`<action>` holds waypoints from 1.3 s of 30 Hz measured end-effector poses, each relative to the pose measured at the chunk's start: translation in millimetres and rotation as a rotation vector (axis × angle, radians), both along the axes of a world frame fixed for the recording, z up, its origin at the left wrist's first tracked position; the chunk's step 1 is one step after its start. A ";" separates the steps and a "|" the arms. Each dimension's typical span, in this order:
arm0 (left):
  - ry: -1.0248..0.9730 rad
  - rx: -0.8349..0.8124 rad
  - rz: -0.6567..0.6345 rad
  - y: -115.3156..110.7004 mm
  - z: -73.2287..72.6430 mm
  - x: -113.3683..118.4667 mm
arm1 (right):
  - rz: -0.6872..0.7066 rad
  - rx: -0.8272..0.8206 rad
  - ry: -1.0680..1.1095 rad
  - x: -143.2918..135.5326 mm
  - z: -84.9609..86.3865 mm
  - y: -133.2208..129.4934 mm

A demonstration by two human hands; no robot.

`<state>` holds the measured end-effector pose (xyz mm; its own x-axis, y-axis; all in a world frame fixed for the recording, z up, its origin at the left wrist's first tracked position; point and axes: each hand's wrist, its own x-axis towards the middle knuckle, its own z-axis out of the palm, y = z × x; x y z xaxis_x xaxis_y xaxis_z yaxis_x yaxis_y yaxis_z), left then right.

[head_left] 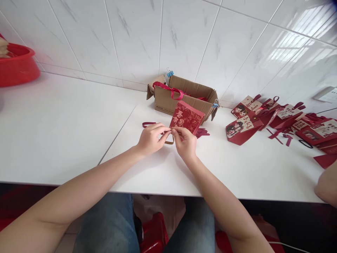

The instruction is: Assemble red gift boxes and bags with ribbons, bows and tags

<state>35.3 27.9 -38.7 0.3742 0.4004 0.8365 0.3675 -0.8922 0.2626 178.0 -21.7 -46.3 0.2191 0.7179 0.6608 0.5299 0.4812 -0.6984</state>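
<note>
Both hands meet over the white table at the middle of the view, fingertips pinched together. My left hand (pixel 154 138) is closed, and what lies between its fingertips is too small to name. My right hand (pixel 185 141) is closed too, at the lower edge of a red printed box (pixel 187 117) with gold characters; its pinch hides whatever it grips. A brown-gold loop (pixel 170 142) shows just below the fingertips. Dark red ribbon strips (pixel 202 133) lie right of the box, and a red ribbon loop (pixel 148 124) lies behind my left hand.
An open cardboard box (pixel 168 102) with red ribbons and blue clips stands by the tiled wall. Several red gift bags (pixel 243 131) lie at the right. A red basin (pixel 18 68) sits at the far left. Another person's arm (pixel 327 184) reaches in at the right edge.
</note>
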 end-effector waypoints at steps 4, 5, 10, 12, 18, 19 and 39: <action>0.005 -0.023 -0.004 0.2 -1.8 0.0 | -0.027 0.029 -0.080 -1.3 -3.5 2.9; 0.009 -0.033 -0.003 0.2 -2.3 0.0 | -0.031 0.031 -0.090 -1.6 -4.7 3.7; 0.014 -0.087 -0.014 0.0 -4.3 0.3 | -0.020 0.023 -0.103 -1.7 -9.1 6.6; 0.008 -0.101 -0.023 -0.2 -4.6 0.3 | -0.009 0.014 -0.099 -1.2 -9.2 6.9; 0.016 -0.133 -0.025 0.3 -3.9 -1.3 | 0.045 -0.043 -0.073 -0.1 -7.6 7.4; 0.020 -0.142 -0.025 0.7 -3.3 -1.9 | 0.060 -0.062 -0.063 0.2 -7.3 7.7; -0.048 -0.243 -0.101 -1.9 0.8 -2.7 | 0.141 -0.113 0.138 0.9 -6.6 6.0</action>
